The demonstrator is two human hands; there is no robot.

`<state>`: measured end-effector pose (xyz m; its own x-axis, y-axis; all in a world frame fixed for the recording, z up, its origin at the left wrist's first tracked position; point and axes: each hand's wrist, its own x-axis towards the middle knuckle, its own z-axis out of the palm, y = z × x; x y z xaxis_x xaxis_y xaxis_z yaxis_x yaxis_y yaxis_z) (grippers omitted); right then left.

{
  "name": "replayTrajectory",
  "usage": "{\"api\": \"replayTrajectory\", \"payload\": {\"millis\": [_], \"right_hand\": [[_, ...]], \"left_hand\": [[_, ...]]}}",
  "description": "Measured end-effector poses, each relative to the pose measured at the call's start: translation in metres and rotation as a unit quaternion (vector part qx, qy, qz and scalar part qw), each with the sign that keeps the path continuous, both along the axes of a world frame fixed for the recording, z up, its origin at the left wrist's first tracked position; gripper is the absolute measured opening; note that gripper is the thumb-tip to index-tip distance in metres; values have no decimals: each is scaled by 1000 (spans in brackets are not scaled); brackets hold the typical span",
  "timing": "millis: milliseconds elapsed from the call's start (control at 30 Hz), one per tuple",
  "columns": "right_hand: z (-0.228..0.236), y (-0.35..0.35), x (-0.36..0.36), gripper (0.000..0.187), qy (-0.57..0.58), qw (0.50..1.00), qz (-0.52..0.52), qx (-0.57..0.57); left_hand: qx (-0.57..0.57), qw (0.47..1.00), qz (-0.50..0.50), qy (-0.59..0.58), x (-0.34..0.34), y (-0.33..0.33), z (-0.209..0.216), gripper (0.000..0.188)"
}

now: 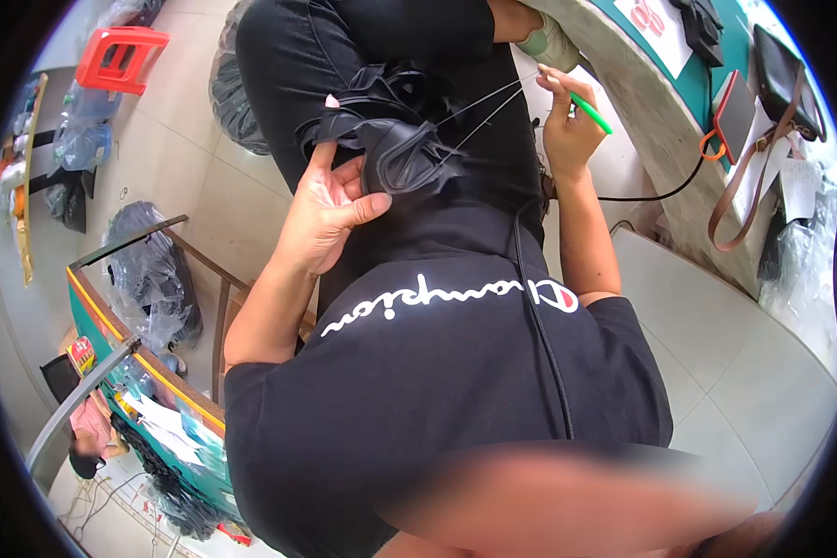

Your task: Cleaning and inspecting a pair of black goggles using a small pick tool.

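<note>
My left hand [330, 209] grips a black bundle of curled, thin pieces [407, 163] over my lap, thumb on its near edge and a finger up along its left side. The material looks like leather or smooth fabric. To the right, raised above the lap, my right hand [575, 135] is closed around a slim tool with a bright green handle [590, 112]; its tip is too small to make out. Pale strands of thread [482, 99] stretch tight from the bundle to the fingertips of my right hand.
On the right, a green-topped table [656, 60] carries a dark notebook [730, 116] and a brown-strapped bag [790, 79]. A red stool [123, 58] stands far left. Plastic-wrapped black goods [153, 279] lie by a green workbench [98, 325], where another person [93, 423] is nearby.
</note>
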<state>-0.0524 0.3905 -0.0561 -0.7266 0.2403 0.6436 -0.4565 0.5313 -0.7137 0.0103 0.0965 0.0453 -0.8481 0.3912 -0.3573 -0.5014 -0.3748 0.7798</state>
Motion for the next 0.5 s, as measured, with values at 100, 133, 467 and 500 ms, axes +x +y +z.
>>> {"api": "replayTrajectory", "payload": {"millis": [100, 133, 467, 500], "right_hand": [[-9, 5, 6, 9, -45, 999, -9, 12], [-9, 7, 9, 9, -46, 999, -8, 11], [41, -23, 40, 21, -201, 532, 594, -569], [44, -18, 35, 22, -209, 540, 572, -580]], "left_hand": [[-29, 999, 12, 12, -1, -4, -3, 111], [-34, 999, 12, 13, -1, -4, -6, 109], [101, 994, 32, 3, 0, 10, -2, 115], [101, 994, 32, 3, 1, 10, -2, 115]]}}
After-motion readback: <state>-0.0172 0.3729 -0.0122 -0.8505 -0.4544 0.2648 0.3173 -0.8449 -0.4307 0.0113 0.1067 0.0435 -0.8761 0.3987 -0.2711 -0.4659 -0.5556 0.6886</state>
